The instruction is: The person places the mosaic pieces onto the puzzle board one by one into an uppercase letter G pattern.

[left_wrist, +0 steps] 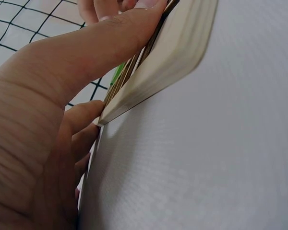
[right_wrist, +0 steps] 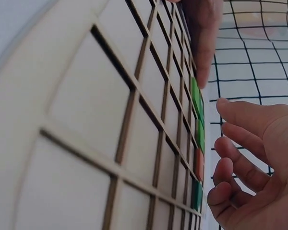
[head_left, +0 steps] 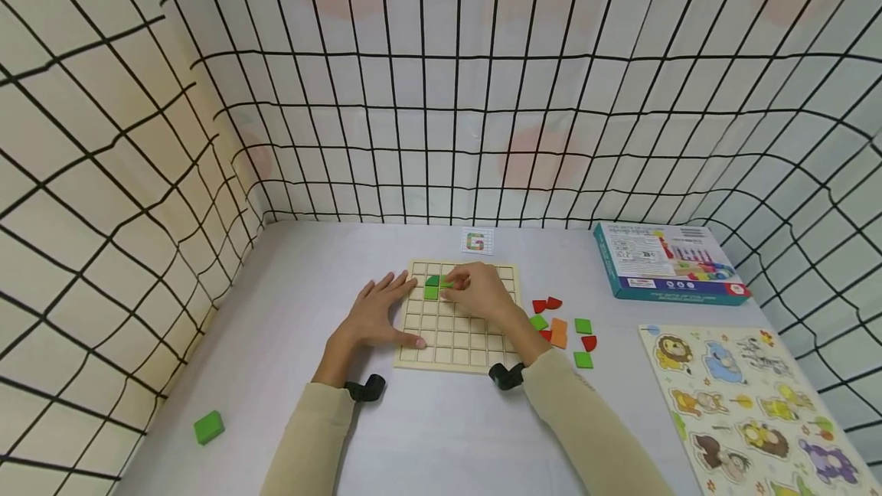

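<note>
Wooden grid board (head_left: 458,331) lies flat on the grey table (head_left: 427,427), square cells mostly unfilled. I see my left hand (head_left: 375,314) resting on the board's left edge, fingers straight and spread, thumb laid along the near corner; the left wrist view confirms the thumb (left_wrist: 93,48) pressed against the board's rim (left_wrist: 168,57). It grips nothing. My right hand (head_left: 481,289) sits over the upper part of the board, fingertips pinching a small green piece (head_left: 446,282) just beside two green pieces (head_left: 432,287) already seated in cells. Whether the pinched piece touches the board I cannot tell. Loose red, orange and green pieces (head_left: 561,327) lie right of the board. One green block (head_left: 208,427) lies well apart at near left. Pattern card (head_left: 478,241) behind board; teal box (head_left: 667,261) and animal puzzle (head_left: 747,404) at right.
</note>
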A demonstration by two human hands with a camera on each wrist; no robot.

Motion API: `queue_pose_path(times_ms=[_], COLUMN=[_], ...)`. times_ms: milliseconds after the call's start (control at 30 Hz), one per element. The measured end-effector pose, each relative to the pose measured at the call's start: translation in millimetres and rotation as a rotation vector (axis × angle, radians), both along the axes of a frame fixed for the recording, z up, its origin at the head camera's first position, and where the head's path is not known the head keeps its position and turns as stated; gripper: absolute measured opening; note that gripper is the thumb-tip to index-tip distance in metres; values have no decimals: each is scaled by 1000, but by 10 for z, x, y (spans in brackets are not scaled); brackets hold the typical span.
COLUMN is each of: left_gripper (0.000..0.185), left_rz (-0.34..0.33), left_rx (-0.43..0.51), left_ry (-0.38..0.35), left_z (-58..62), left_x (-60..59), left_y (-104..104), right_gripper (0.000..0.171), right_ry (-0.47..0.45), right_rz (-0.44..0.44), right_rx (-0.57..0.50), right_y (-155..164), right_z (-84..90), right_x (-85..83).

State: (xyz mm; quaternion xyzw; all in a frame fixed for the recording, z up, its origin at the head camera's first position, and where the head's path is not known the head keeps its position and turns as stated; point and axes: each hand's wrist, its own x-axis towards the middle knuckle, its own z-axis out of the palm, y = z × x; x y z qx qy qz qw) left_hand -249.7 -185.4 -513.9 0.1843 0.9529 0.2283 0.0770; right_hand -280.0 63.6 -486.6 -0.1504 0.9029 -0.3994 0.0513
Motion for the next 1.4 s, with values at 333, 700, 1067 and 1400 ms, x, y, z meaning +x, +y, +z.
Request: queue_pose_path(times_ms=[333,700,1067,1400], left_gripper=[125,126,126,127], left_rz=[-1,4,-4,-6], left_rx=[-2,-7,-3,-18], left_ry=[-9,-16,-13,-12], left_z=[-13,-29,-38,-28], left_x=[7,-15,-23,-11], left_y=[4,-6,9,0], right_gripper=[28,30,26,29], right_ry=[25,13,-40,-66], right_rz=[-26,-129,-209,-227], right_rx=[-1,93,128,153], right_y=[458,1055,1496,1817], right_z=[97,32,-42,-134], right_x=[85,214,465,524])
